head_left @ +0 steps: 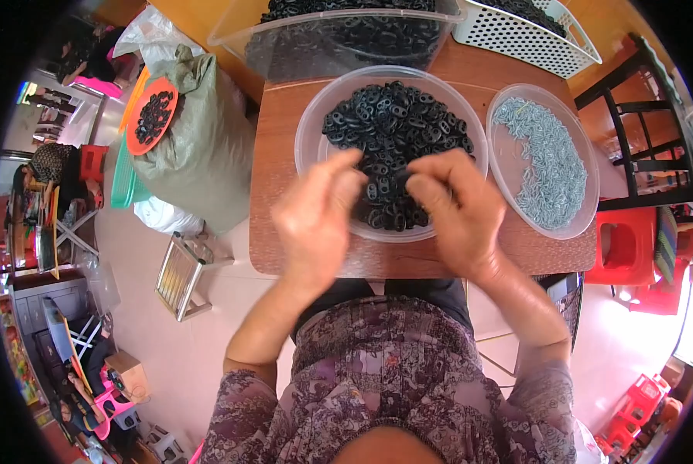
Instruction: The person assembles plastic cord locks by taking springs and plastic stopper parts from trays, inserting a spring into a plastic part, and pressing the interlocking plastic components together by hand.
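A round clear plastic tub (308,116) holds a heap of small black oval pieces (393,116) with two holes each. My left hand (315,209) hangs over the tub's near left side; it is smeared by motion, so what its curled fingers hold does not show. Over the near right side, my right hand (466,205) is closed, pinching a dark two-holed piece (403,178) between thumb and forefinger. To the right of the tub, a clear oval tray (507,189) carries a spread of small silvery metal pins or screws (551,166).
Behind the tub stand a large clear bin (284,58) of black pieces and a white perforated basket (516,39). Left of the wooden table (273,232) are a full sack (207,155), an orange plate (141,139) of black pieces and a metal-framed stool (184,278). Red stools (625,247) stand right.
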`<move>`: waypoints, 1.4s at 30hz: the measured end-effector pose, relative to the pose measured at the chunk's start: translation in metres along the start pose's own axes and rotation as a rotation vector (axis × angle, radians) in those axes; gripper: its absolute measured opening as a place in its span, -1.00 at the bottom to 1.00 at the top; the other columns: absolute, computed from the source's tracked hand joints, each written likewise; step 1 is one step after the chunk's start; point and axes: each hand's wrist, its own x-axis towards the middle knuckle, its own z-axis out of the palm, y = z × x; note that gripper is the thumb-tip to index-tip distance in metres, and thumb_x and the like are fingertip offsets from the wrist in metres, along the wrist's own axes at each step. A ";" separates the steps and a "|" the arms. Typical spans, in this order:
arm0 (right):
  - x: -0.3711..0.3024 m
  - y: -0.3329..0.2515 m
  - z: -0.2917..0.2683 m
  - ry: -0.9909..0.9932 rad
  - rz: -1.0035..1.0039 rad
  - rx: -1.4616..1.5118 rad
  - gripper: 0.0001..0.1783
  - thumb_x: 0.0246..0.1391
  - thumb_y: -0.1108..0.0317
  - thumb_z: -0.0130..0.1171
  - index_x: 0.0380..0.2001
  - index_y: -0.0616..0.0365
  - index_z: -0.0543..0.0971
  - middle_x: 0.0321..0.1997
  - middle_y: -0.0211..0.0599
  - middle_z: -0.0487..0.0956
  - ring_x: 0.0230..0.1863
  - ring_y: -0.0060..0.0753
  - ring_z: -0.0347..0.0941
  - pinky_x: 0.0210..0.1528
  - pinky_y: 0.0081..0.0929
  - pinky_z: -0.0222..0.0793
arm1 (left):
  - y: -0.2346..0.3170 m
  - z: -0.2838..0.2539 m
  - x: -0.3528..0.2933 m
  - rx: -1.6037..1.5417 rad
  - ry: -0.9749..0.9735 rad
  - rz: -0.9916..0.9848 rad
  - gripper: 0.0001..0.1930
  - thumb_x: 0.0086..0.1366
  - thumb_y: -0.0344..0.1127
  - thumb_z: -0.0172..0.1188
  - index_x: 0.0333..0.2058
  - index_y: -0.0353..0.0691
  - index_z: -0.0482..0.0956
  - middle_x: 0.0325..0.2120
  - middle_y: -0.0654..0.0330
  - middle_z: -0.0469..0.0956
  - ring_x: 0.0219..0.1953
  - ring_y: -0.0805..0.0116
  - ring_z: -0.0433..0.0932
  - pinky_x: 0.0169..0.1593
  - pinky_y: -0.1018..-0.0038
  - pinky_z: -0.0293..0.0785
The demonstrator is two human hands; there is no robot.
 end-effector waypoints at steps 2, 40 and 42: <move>0.020 -0.001 -0.016 0.022 0.063 -0.045 -0.89 -0.07 0.49 0.16 -0.40 0.25 0.53 -0.41 -0.29 0.52 -0.39 -0.48 0.43 -0.32 -0.56 0.34 | -0.023 -0.016 0.012 0.122 0.056 0.045 -0.82 0.05 -0.54 0.16 -0.31 -0.30 0.55 -0.48 0.10 0.55 -0.45 0.32 0.52 -0.35 0.49 0.43; 0.065 0.044 -0.093 0.084 0.093 -0.235 -0.82 -0.04 0.45 0.13 -0.34 0.33 0.53 -0.44 -0.31 0.57 -0.39 -0.62 0.41 -0.29 -0.61 0.33 | -0.026 -0.001 0.031 0.338 -0.516 0.123 -0.83 -0.13 -0.60 0.19 -0.47 -0.32 0.48 -0.53 0.17 0.49 -0.42 0.32 0.46 -0.27 0.44 0.32; 0.052 0.042 -0.091 0.080 0.125 -0.185 -0.83 -0.04 0.47 0.12 -0.35 0.32 0.54 -0.44 -0.33 0.57 -0.39 -0.64 0.40 -0.30 -0.63 0.32 | -0.026 -0.004 0.030 0.192 -0.506 -0.064 -0.83 -0.11 -0.64 0.17 -0.46 -0.34 0.49 -0.53 0.21 0.49 -0.42 0.41 0.48 -0.29 0.51 0.35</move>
